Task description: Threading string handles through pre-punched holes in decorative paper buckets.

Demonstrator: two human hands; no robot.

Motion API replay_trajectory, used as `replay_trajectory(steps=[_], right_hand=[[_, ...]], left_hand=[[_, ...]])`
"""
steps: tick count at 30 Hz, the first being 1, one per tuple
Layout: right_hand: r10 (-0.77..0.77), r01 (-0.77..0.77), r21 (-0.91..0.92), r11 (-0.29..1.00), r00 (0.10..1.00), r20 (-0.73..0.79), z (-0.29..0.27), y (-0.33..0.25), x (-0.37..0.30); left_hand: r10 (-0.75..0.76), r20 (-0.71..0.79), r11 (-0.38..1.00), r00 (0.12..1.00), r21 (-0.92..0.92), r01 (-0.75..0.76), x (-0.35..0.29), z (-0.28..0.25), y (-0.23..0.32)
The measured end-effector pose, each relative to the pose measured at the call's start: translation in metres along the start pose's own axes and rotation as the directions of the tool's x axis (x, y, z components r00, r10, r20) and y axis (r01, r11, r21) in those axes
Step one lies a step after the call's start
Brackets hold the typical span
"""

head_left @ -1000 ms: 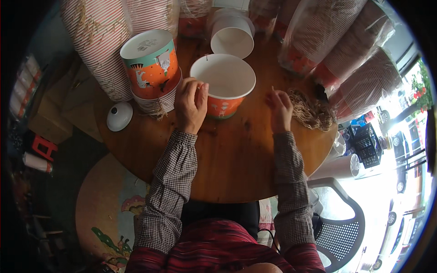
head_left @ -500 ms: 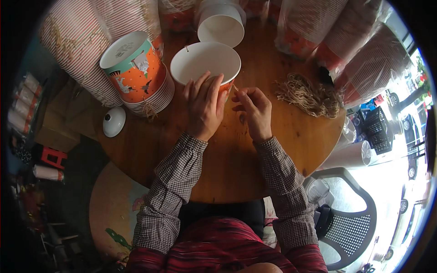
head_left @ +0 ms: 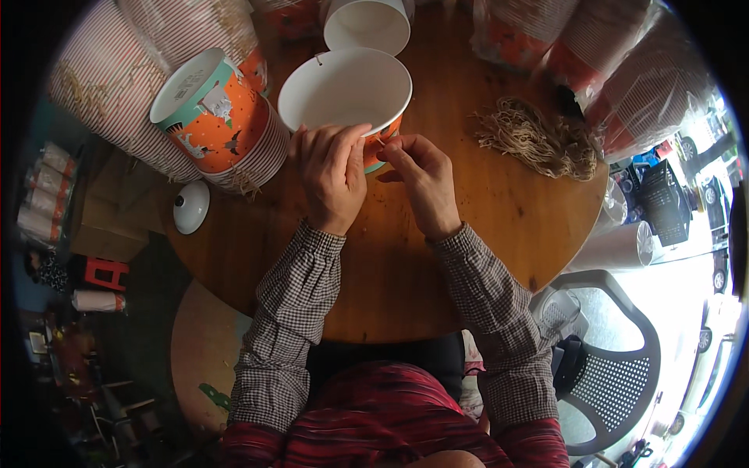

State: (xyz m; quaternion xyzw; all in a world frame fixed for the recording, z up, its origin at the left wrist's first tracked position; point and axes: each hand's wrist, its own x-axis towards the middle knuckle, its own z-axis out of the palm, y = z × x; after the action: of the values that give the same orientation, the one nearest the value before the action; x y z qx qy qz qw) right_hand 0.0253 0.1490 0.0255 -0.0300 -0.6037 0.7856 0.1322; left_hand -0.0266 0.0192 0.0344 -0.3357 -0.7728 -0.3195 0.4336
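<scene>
In front of me on the round wooden table stands a paper bucket (head_left: 343, 87), white inside and orange outside, its open mouth tilted toward me. A short bit of cord shows at the far side of its rim. My left hand (head_left: 331, 178) lies curled over the near rim, holding the bucket. Close against the bucket's right outer wall, my right hand (head_left: 424, 186) pinches a thin cord end at the wall, mostly hidden by the fingers. Further right lies a loose bundle of beige cords (head_left: 538, 140).
An upside-down stack of orange buckets (head_left: 214, 125) stands on the left, beside a white lid (head_left: 191, 208) with a black knob. Behind is another white bucket (head_left: 367, 30). Plastic-wrapped stacks (head_left: 601, 58) line the far edge. A grey chair (head_left: 616, 382) stands at the lower right.
My right hand has moved left, up against the bucket wall, close to my left hand. The left fingers have bent more over the rim. The whole view has shifted slightly.
</scene>
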Motion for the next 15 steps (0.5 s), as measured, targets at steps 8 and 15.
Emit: replay_trajectory(steps=[8, 15], right_hand=[[0.010, -0.010, 0.019, 1.000, 1.000, -0.003, -0.0029, -0.0005, -0.0008], [0.003, -0.003, 0.068, 0.998, 1.000, 0.000, -0.0006, -0.0001, -0.0010]], left_hand=[[0.017, -0.001, 1.000, 1.000, -0.005, -0.017, -0.0003, 0.0007, 0.0023], [0.022, 0.010, 1.000, 1.000, -0.023, -0.021, -0.0006, 0.0004, 0.0085]])
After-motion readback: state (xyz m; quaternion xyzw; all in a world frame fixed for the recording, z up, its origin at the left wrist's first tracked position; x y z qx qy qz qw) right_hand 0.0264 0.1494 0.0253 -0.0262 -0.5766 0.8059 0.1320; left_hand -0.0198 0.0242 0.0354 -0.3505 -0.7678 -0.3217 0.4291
